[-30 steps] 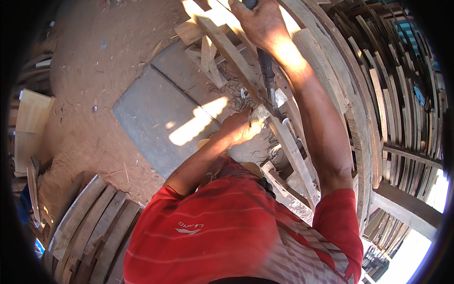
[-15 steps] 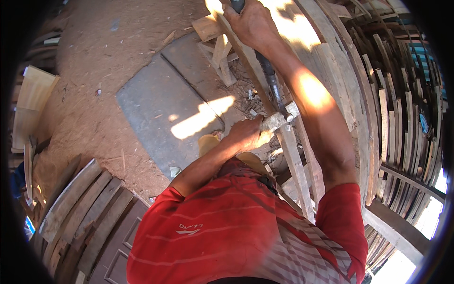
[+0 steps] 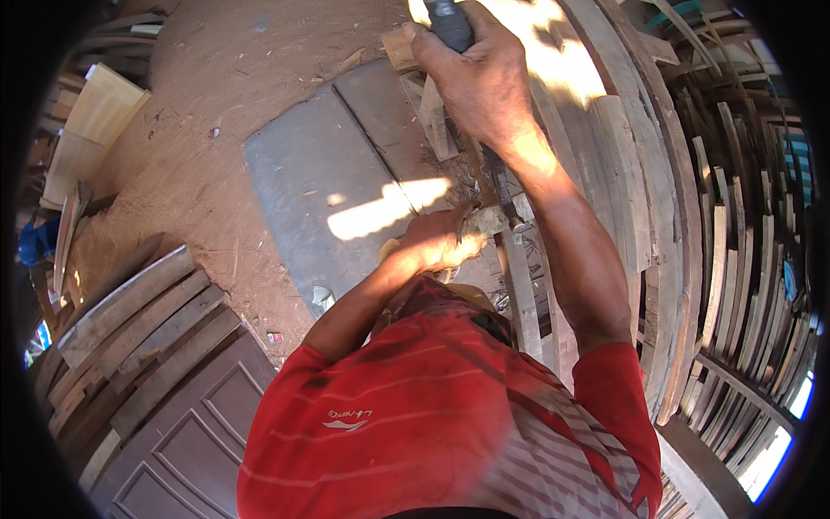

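Observation:
My right hand (image 3: pixel 484 91), raised at the top of the view, is closed round the thick black handle (image 3: pixel 450 26) of a long dark tool. The tool's shaft is mostly hidden behind my wrist, and its metal lower end (image 3: pixel 507 197) comes down by a short, pale, rough block (image 3: pixel 488 221). My left hand (image 3: pixel 437 240) grips that block with the fingers wrapped round it. The block sits over a narrow wooden beam (image 3: pixel 519 290); whether tool and block touch, I cannot tell.
Long thick planks (image 3: pixel 644 182) run along my right side, with many upright timber strips (image 3: pixel 743 268) beyond. A grey sheet (image 3: pixel 303 164) lies on the dirt floor (image 3: pixel 207 173). At lower left, curved-looking boards (image 3: pixel 151 316) stand beside a panelled brown door (image 3: pixel 194 432).
My right hand has come up closer to the camera, with the tool's handle tilted more toward me. My left hand stays on the pale block. The whole view has shifted slightly.

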A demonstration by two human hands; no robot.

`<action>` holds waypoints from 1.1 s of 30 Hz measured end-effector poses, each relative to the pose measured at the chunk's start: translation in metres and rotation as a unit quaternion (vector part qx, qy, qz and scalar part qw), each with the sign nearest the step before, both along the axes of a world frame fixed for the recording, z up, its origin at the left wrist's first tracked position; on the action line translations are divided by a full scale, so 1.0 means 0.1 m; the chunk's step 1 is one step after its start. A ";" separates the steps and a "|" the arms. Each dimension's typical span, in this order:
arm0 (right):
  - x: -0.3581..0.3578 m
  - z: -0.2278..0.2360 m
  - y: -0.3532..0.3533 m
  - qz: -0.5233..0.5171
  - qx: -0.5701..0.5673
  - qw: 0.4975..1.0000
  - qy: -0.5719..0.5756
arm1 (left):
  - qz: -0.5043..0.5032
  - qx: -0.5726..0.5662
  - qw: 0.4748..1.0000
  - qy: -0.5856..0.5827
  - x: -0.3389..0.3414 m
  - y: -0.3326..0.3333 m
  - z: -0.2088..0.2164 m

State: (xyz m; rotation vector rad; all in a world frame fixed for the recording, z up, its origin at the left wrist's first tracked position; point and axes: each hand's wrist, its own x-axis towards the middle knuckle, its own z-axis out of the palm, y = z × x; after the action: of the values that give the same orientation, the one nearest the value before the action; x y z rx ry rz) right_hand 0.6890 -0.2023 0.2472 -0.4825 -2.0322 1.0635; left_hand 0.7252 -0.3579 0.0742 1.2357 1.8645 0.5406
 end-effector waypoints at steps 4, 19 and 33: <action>-0.01 -0.09 -0.04 0.026 -0.009 0.999 0.027 | 0.001 0.079 0.980 0.185 0.20 -0.01 -0.06; 0.23 -0.23 0.45 -0.060 0.274 0.943 0.179 | -0.013 -0.045 0.991 0.125 0.05 0.12 0.09; -0.64 -0.36 0.92 0.098 -0.197 0.957 -0.188 | 0.042 -0.020 0.994 0.097 -0.02 0.13 0.00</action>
State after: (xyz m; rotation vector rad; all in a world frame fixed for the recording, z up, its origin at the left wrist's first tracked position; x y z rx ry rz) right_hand 0.6252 -0.1103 0.2109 -0.7446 -2.2317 1.6161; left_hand 0.7234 -0.3454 0.0743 1.2237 2.0881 0.4399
